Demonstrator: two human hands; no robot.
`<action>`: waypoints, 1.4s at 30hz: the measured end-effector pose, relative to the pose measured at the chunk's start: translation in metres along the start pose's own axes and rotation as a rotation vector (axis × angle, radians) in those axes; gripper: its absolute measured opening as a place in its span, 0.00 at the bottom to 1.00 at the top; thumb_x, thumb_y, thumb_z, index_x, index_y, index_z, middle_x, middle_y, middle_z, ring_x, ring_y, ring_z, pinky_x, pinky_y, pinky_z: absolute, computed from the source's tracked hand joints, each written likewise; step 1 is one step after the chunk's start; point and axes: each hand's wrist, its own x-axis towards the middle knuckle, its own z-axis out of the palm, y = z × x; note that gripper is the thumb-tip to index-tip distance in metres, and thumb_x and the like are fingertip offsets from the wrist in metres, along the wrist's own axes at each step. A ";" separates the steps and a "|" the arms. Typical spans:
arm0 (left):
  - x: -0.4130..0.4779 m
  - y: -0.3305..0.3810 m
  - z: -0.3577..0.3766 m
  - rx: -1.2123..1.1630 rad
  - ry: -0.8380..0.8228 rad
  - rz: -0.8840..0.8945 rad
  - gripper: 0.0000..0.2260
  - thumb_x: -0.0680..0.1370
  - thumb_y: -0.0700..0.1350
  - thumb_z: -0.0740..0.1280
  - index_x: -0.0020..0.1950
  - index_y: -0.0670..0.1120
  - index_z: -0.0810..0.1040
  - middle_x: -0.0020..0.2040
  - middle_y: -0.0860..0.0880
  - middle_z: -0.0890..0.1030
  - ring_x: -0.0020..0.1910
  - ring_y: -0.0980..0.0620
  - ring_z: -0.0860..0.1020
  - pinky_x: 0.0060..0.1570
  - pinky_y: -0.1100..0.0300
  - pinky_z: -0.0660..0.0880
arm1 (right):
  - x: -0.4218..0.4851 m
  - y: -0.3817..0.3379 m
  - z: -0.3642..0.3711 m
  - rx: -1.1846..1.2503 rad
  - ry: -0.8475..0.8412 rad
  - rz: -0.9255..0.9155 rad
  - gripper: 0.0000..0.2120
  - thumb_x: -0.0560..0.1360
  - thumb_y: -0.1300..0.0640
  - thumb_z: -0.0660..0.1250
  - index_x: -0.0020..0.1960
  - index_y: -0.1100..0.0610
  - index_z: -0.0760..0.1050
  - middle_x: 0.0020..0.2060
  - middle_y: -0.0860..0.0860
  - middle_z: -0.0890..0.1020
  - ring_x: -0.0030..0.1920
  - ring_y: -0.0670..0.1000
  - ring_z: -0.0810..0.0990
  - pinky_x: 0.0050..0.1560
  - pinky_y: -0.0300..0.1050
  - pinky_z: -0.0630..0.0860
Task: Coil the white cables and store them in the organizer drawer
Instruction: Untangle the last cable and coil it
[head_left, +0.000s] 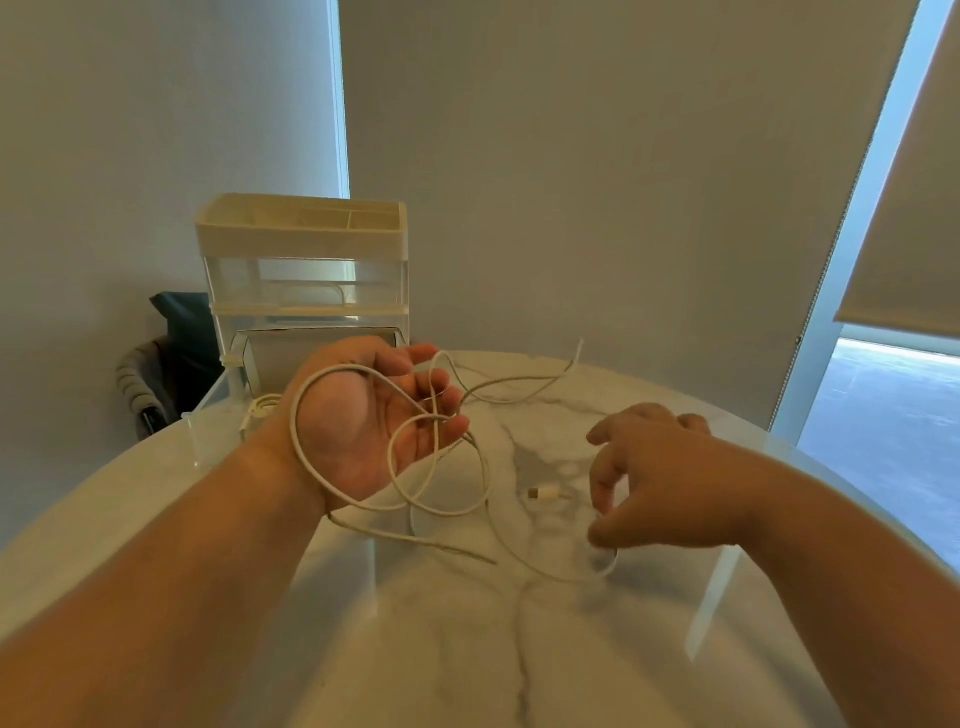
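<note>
Left hand (363, 431) lies flat open, palm up, basically a spool for 2 loose loops of thin white cable (292, 426), right hand (649, 478) looks to pinch the slack over the white marble table (467, 649), clear plastic drawer organizer (301, 244) just behind.
</note>
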 end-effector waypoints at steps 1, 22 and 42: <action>0.000 -0.001 0.001 -0.002 -0.006 -0.003 0.20 0.70 0.40 0.58 0.62 0.43 0.70 0.40 0.43 0.76 0.37 0.46 0.77 0.36 0.51 0.81 | -0.003 -0.005 -0.001 -0.005 -0.020 -0.015 0.12 0.67 0.38 0.74 0.42 0.44 0.81 0.63 0.38 0.69 0.67 0.47 0.60 0.70 0.50 0.58; -0.001 -0.016 0.015 0.045 -0.096 0.002 0.25 0.64 0.37 0.53 0.61 0.38 0.71 0.39 0.42 0.74 0.36 0.45 0.77 0.35 0.53 0.81 | -0.009 -0.031 0.003 0.575 0.562 -0.475 0.13 0.66 0.48 0.64 0.29 0.55 0.69 0.27 0.50 0.71 0.29 0.45 0.70 0.32 0.33 0.66; 0.002 -0.011 0.009 -0.061 -0.089 0.038 0.25 0.66 0.35 0.52 0.63 0.39 0.68 0.45 0.40 0.75 0.45 0.39 0.81 0.42 0.47 0.82 | -0.004 -0.045 0.014 0.844 0.467 -0.540 0.14 0.78 0.45 0.62 0.40 0.47 0.83 0.35 0.46 0.82 0.39 0.48 0.81 0.43 0.38 0.76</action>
